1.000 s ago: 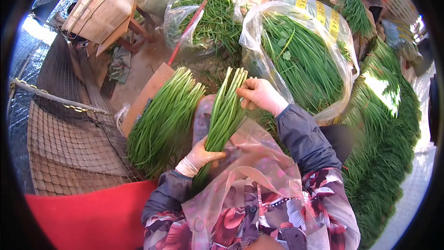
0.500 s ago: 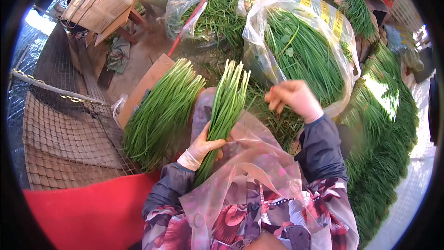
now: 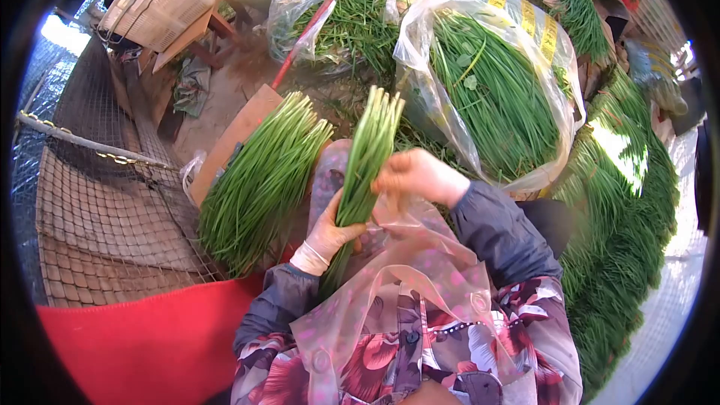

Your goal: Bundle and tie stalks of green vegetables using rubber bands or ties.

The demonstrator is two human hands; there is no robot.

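Note:
My left hand point(image 3: 330, 234), in a pale glove, grips a bunch of green chives point(image 3: 369, 151) low on its stalks and holds it upright over my lap. My right hand point(image 3: 414, 175) is against the right side of that bunch at mid height, fingers curled on the stalks. A clear plastic apron point(image 3: 405, 285) covers my flowered jacket below the hands. To the left of the bunch lies a larger bundle of chives point(image 3: 259, 184) on a board.
An open plastic bag full of chives point(image 3: 495, 94) stands right of my hands, another bag point(image 3: 349, 19) behind. Heaped chives point(image 3: 622, 202) fill the right side. Netting point(image 3: 105, 210) and a chain lie left, red cloth point(image 3: 142, 352) at bottom left, a basket point(image 3: 161, 0) top left.
My right hand went from the bunch's tips out toward the bag on the right, then came back down onto the middle of the bunch. The left hand kept its grip.

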